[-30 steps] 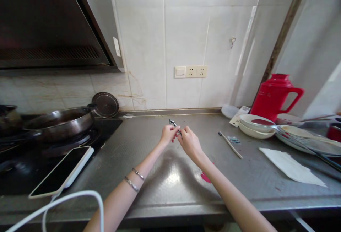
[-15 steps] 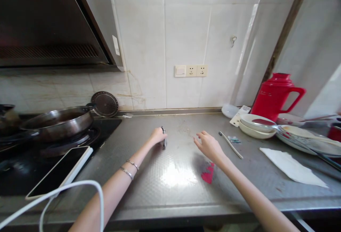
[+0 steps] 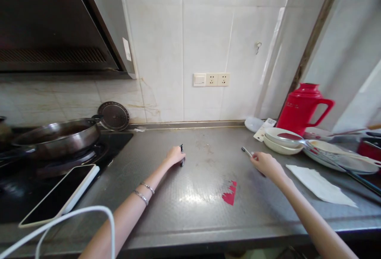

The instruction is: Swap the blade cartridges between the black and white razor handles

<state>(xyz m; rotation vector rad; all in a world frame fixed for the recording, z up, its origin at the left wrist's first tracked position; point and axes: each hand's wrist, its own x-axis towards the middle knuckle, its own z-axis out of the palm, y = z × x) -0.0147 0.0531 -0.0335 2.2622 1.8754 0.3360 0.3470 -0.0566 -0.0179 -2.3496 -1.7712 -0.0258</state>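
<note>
On the steel counter (image 3: 143,227), my left hand (image 3: 175,156) is closed around a small dark-and-silver object (image 3: 181,162); its ends show above and below the fingers, and I cannot make out its kind. My right hand (image 3: 268,164) has its fingers closed over a slim white stick with a dark tip (image 3: 245,151). The tip points away to the upper left; the rest of the stick is hidden by the hand. A torn-edged piece of red paper or film (image 3: 229,195) lies flat between my forearms.
At left are a phone (image 3: 59,195) with a white cable (image 3: 89,210), and a steel pan (image 3: 62,134) on the stove. To the right stand a red thermos (image 3: 300,108), stacked bowls (image 3: 279,146), a plate (image 3: 354,164) with utensils, and a white paper sheet (image 3: 320,185).
My right hand has moved right, away from above the red piece, and closed on the white stick. My left hand keeps its hold in about the same place. The view has shifted slightly.
</note>
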